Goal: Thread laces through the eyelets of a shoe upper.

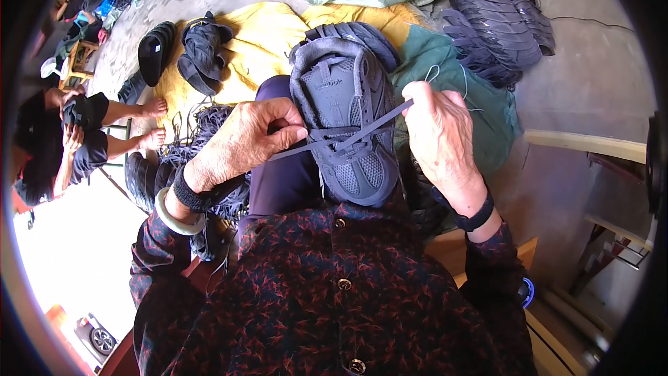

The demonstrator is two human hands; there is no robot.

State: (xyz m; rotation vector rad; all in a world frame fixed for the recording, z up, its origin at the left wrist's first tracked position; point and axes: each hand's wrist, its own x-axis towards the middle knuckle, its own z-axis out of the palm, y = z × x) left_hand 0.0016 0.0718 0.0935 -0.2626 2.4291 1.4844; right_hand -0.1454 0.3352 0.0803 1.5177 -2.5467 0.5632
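Note:
A dark grey shoe upper [358,167] rests on my lap, its mesh toe toward me and its padded collar away. A flat grey shoelace [376,124] crosses over itself low on the lacing area. My left hand [254,136] pinches one end of the lace left of the shoe. Off to the other side, my right hand [440,129] is closed on the other end, held up and pulled out to the right. The lace looks taut between both hands. The fingertips of each hand are partly hidden.
Beyond the shoe lie yellow sheeting [261,35] and a green sack [487,115]. Stacked dark shoe uppers [494,21] stand at the far right. Loose dark laces [209,129] heap by my left leg. Another person [76,122] sits at the left holding a dark piece.

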